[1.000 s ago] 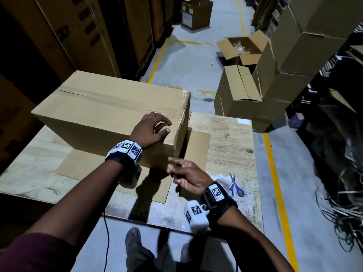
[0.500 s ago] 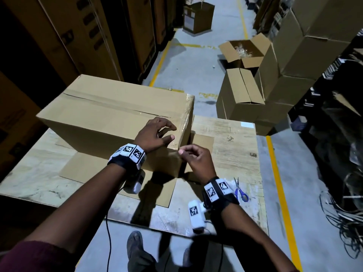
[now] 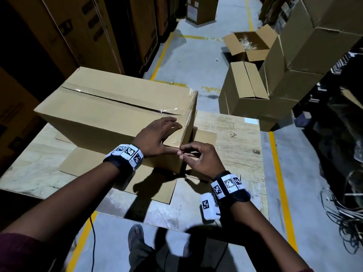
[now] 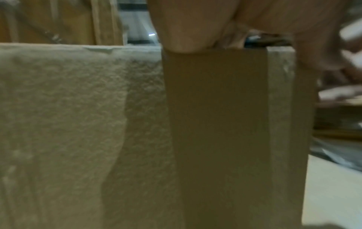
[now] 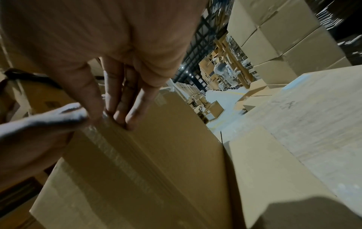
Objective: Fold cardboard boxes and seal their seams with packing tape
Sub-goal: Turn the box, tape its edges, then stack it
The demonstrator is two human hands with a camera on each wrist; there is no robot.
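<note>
A large cardboard box point(image 3: 110, 114) lies on the wooden table point(image 3: 235, 144). Clear packing tape point(image 3: 170, 111) covers its top seam and runs down the right end. My left hand point(image 3: 157, 136) rests on the box top near the front right corner, fingers spread and thumb along the front edge. My right hand point(image 3: 196, 160) is at that same corner. In the right wrist view its fingertips point(image 5: 125, 120) press straight onto the taped edge point(image 5: 117, 155), beside my left thumb point(image 5: 49, 120). The left wrist view shows the box side point(image 4: 215, 124) close up under my palm point(image 4: 186, 31).
A flat cardboard sheet point(image 3: 153, 185) lies under the box. On the floor to the right stand a closed box point(image 3: 245, 89), an open box point(image 3: 249, 44) and a tall stack point(image 3: 314, 46). Loose cables point(image 3: 343, 222) lie far right. Tall cartons point(image 3: 88, 26) line the left.
My right hand rose from above the table to the box's near right corner and met my left thumb there. The left hand stayed on the box top.
</note>
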